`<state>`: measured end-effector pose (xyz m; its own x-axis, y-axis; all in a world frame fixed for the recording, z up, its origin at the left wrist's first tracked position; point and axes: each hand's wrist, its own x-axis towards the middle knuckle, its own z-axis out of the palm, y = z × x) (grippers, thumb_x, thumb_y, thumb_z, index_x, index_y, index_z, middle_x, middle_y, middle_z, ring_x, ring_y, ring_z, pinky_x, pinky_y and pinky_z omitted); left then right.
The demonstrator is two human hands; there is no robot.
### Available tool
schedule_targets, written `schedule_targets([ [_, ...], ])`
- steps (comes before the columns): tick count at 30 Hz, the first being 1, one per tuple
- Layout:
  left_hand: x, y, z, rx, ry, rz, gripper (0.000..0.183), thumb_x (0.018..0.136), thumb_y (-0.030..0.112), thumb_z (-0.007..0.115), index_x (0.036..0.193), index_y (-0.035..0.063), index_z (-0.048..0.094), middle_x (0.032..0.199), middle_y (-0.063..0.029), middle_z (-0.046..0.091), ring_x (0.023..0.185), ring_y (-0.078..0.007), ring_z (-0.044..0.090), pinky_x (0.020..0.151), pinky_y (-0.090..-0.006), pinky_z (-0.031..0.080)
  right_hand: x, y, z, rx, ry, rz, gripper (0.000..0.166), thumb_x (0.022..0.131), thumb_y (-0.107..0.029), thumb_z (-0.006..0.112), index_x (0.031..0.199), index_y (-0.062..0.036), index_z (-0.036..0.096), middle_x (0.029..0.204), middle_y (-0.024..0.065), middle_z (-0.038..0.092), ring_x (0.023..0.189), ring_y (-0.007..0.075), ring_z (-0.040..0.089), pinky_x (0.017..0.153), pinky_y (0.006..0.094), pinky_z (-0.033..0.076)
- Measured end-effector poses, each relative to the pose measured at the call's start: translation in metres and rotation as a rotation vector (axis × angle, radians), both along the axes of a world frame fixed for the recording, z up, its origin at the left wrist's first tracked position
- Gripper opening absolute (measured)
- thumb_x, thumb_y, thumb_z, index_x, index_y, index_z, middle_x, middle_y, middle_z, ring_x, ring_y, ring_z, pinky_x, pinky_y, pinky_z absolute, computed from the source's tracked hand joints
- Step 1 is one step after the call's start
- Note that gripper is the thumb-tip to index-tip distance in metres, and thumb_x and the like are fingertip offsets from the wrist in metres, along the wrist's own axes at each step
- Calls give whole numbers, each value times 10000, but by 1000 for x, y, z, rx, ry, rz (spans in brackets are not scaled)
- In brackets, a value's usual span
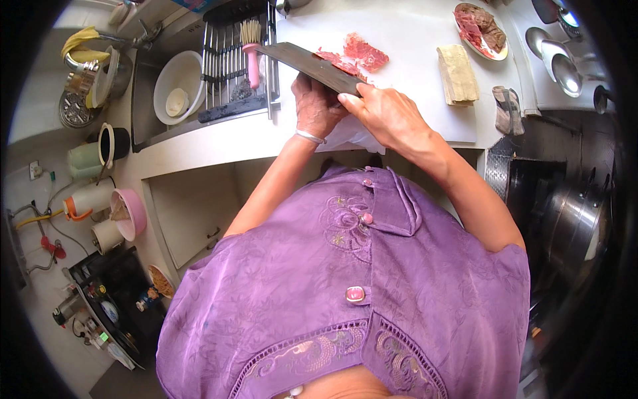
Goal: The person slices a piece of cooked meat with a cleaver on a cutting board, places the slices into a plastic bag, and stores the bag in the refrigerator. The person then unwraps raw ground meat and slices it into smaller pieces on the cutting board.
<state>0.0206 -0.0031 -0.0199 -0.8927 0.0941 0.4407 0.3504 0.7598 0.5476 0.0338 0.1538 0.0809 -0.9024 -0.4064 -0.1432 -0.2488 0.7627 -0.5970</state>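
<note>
My right hand [391, 117] grips a wide dark cleaver [311, 65] near its handle end, the blade slanting to the upper left. Behind and below the blade is my left hand [319, 107], with a bracelet at its wrist; its fingertips are hidden, so what it holds or presses cannot be told. Beyond the blade, thin slices of raw red meat [366, 52] lie on a white cutting board [413, 75]. Some red meat also shows along the blade's far edge. A sheet of clear plastic hangs at the counter's front edge under my hands.
A plate of meat [481, 32] and a folded beige cloth [457, 75] are at the right, with ladles [567, 75] beyond. At the left, a pink-handled brush [252, 65] lies on the rack over the sink, beside a white basin [167, 87].
</note>
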Motion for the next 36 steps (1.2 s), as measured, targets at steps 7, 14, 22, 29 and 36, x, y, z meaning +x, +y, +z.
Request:
schedule_targets([
  [7,0,-3,2,26,-37,-4,823,558,323,756,1240,75,367,1194,-168,404,1092,-366,350,933,-464,278,5,13,2,-89,42,22,496,894,-417,397,765,26,576,666,214,587,697,380,591,665,427,466],
  [14,2,-2,0,10,-90,4,821,544,296,769,1225,72,367,1195,-171,392,1109,-356,333,936,-457,292,25,39,31,-67,-151,-24,457,894,-394,408,783,27,543,643,217,564,672,395,569,629,442,447],
  [22,3,-2,0,57,-50,2,836,544,290,765,1235,63,353,1213,-196,371,1089,-374,339,928,-466,301,4,16,21,19,-205,-67,462,886,-410,416,794,19,560,703,229,592,720,393,589,678,451,461],
  [29,0,-1,-7,40,-13,14,766,566,300,739,1201,74,376,1215,-208,382,1096,-376,361,927,-469,305,-22,5,4,-67,-146,3,486,885,-424,395,788,16,580,724,212,601,733,392,589,683,449,460],
  [36,-2,-2,-2,22,-14,5,692,602,291,737,1152,32,405,1196,-220,366,1116,-376,319,955,-463,286,-8,18,13,-39,62,175,414,915,-333,376,804,10,579,691,193,581,685,367,580,620,427,455],
])
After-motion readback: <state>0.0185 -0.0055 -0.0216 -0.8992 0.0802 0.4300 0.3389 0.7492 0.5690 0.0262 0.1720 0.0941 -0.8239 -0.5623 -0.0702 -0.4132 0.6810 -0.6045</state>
